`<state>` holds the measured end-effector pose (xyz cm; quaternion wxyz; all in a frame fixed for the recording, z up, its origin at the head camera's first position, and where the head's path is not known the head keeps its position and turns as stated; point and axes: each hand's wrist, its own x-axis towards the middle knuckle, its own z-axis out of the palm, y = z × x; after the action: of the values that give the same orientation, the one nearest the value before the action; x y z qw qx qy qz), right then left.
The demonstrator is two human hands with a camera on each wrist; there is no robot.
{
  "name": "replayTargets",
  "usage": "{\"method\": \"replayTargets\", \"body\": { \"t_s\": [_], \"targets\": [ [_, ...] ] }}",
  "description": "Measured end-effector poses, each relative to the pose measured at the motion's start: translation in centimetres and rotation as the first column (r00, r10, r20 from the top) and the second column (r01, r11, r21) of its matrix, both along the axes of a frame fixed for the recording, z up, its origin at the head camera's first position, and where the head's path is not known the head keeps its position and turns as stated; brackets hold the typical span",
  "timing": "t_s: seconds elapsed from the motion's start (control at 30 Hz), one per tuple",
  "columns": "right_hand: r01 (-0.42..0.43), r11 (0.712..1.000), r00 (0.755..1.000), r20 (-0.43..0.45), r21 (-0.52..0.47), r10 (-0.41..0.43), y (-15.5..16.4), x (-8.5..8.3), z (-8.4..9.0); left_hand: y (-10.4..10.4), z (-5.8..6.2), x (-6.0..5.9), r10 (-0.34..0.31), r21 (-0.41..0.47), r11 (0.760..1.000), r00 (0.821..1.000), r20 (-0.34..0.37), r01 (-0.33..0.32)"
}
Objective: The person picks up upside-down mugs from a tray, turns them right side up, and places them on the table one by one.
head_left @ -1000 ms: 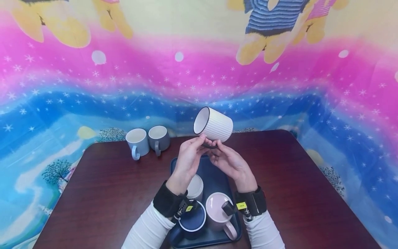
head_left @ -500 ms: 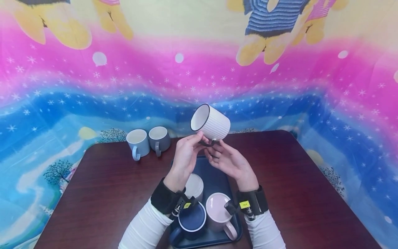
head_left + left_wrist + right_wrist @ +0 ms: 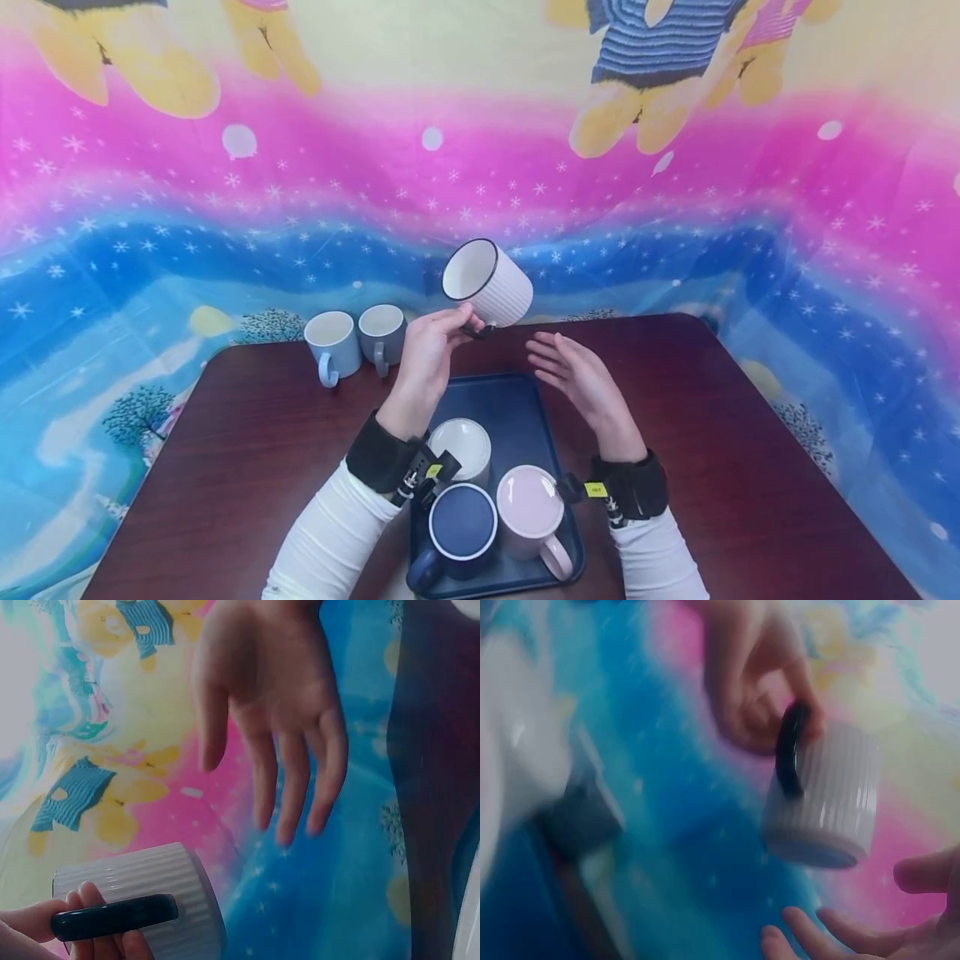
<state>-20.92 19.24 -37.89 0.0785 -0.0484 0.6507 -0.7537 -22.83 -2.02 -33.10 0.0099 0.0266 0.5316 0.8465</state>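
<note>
Half a second ago both my hands met under the ribbed white mug (image 3: 488,281); now my right hand (image 3: 579,379) has let go and dropped back toward me, fingers straight and spread, palm turned toward the mug, holding nothing and well clear of it. My left hand (image 3: 429,354) alone carries the mug, fingers curled through its dark handle (image 3: 114,917), and it has swung the mug up and to the left, tilted so the mouth faces left and toward me, in the air above the far end of the tray. Largest around me is the glossy printed backdrop (image 3: 225,192), a soft sheet in pink, blue and yellow with stars and cartoon bears. Below it lies the dark reddish wooden table (image 3: 247,467), smooth and shiny with rounded corners. On it sits the flat, dark blue rectangular tray (image 3: 517,400) with a low raised rim. The held mug is a squat ceramic cylinder with fine vertical ridges, a smooth white inside and a thin dark rim. On the near part of the tray stand 3 smooth mugs: a pink one (image 3: 531,510), a navy one (image 3: 461,527) with a pale rim, and a white one (image 3: 462,446). At the table's far left stand 2 more, a light blue mug (image 3: 332,341) just beside a grey-blue mug (image 3: 383,332), handles toward me.
</note>
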Motion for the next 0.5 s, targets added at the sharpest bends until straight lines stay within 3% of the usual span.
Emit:
{"method": "replayTargets", "body": {
  "t_s": [0.1,0.27,0.37,0.5],
  "targets": [
    [0.116,0.979,0.993,-0.039,0.169,-0.110,0.3,-0.1,-0.4,-0.6,-0.1,-0.6,0.011,-0.070,0.997,1.000,-0.022,-0.012],
    [0.217,0.904,0.976,-0.088,0.369,-0.199,0.6,-0.4,-1.2,-1.3,-0.4,-1.4,0.025,-0.157,0.987,0.999,-0.027,-0.029],
    [0.254,0.847,0.967,-0.116,0.467,-0.226,0.8,-0.5,-1.9,-1.7,-0.6,-1.8,0.031,-0.189,0.981,0.999,-0.024,-0.035],
    [0.305,0.737,0.952,-0.178,0.603,-0.248,1.2,-0.7,-2.7,-2.2,-1.0,-2.3,0.047,-0.224,0.973,0.999,-0.016,-0.050]
  ]
}}
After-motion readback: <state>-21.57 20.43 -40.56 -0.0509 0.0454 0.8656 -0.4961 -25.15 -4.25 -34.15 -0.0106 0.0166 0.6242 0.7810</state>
